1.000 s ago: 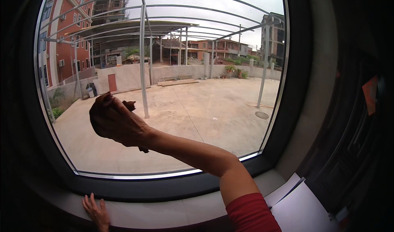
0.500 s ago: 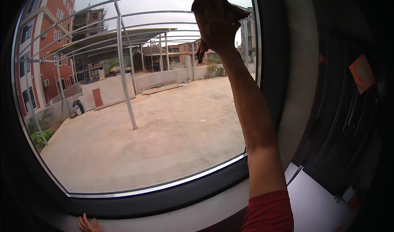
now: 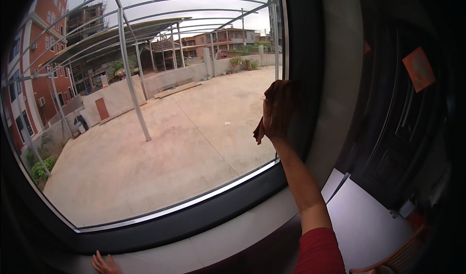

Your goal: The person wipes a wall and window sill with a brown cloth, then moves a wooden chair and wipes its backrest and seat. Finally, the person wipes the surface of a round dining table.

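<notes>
Your right hand (image 3: 277, 110) sits right of the frame's centre, raised on a bare forearm that climbs from the red sleeve (image 3: 319, 252) at the lower edge, and its fingers are closed around a small dark brownish cloth (image 3: 258, 130). The cloth is bunched under the palm, with one corner hanging out on the hand's left side, and it is pressed against the window glass (image 3: 160, 143) close to the glass's right edge. Just to the right of your hand runs the dark window frame (image 3: 303, 70), upright and curving with the lens. Your left hand (image 3: 104, 264) shows only in part at the bottom edge, left of centre: the fingers lie flat and spread on the pale window sill (image 3: 233, 237), holding nothing. The two hands are well apart. Through the glass you see a wide concrete yard, a metal pole canopy (image 3: 128, 65) in the upper left, and a red brick building (image 3: 29, 75) at the far left. In the lower right of the frame lies a white surface (image 3: 364, 220), and above it stands a dark door (image 3: 403, 128) with an orange paper (image 3: 418, 69) stuck to it.
</notes>
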The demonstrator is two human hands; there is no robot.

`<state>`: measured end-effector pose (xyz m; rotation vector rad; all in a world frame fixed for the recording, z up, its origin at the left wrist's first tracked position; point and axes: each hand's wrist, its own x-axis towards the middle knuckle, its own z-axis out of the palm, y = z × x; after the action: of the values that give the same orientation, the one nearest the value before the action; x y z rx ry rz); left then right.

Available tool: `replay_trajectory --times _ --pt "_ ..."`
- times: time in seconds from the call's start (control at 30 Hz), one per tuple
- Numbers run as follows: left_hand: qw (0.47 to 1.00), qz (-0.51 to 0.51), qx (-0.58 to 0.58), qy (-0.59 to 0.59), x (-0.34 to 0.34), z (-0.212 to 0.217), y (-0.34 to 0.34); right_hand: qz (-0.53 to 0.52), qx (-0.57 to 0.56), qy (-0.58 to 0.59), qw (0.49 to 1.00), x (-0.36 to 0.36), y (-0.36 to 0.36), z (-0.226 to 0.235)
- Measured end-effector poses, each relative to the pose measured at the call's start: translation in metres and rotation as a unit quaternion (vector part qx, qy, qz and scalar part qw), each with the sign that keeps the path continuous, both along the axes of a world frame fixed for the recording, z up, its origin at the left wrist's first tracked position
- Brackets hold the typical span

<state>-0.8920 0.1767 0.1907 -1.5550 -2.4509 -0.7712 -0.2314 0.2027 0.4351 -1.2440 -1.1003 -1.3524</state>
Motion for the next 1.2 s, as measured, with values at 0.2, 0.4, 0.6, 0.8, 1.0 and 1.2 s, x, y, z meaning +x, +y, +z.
replay_trajectory --times 0.2,0.4,0.6,0.8,1.0,1.2 --pt "0.999 -0.026 0.019 0.002 0.003 0.004 -0.009 0.153 -0.043 0.128 0.979 -0.03 -0.007 -0.103" --pt "0.998 -0.047 0.04 -0.012 0.01 0.001 -0.009 0.178 0.136 0.188 0.956 -0.045 0.022 -0.086" --pt "0.997 -0.057 0.043 -0.032 0.02 0.019 -0.014 -0.018 0.131 0.073 0.989 -0.092 0.048 0.028" --pt "0.999 -0.023 0.037 -0.031 0.009 0.024 -0.022 0.117 0.011 -0.121 0.986 -0.239 0.065 0.043" --pt "0.994 -0.076 0.066 -0.043 0.021 0.011 -0.011 0.192 -0.177 -0.368 0.893 -0.296 0.055 -0.046" --pt "0.995 -0.057 0.077 -0.032 0.007 0.004 -0.012 0.306 -0.299 -0.087 0.9 -0.232 0.031 -0.049"
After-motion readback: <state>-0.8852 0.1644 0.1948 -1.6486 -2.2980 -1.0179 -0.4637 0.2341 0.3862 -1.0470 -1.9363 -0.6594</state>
